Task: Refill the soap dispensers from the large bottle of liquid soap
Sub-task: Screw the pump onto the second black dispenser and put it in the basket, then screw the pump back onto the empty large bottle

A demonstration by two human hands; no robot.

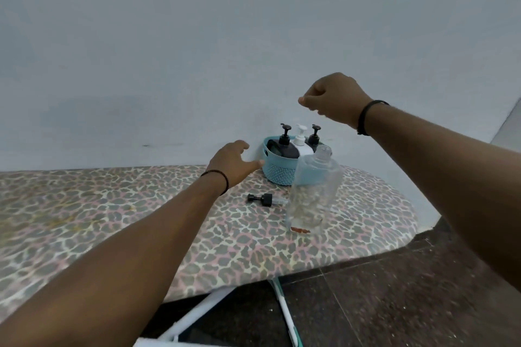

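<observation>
On the ironing board (84,205), I see the clear dispenser (313,191) uncapped and empty, its pump (263,198) beside it, nothing poured; my left hand (234,163) spreads toward the basket (277,173), right hand (335,101) curled, empty.

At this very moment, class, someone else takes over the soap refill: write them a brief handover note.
Left hand: open, reaching toward the blue basket, holding nothing.
Right hand: raised above the basket, fingers curled, apparently empty.
Clear dispenser: upright on the ironing board, pump off, apparently empty.
Its black pump lies beside it.
Three pump bottles stand in the basket.
Done: dispenser opened.
Left: pour soap, refit pump.
</observation>
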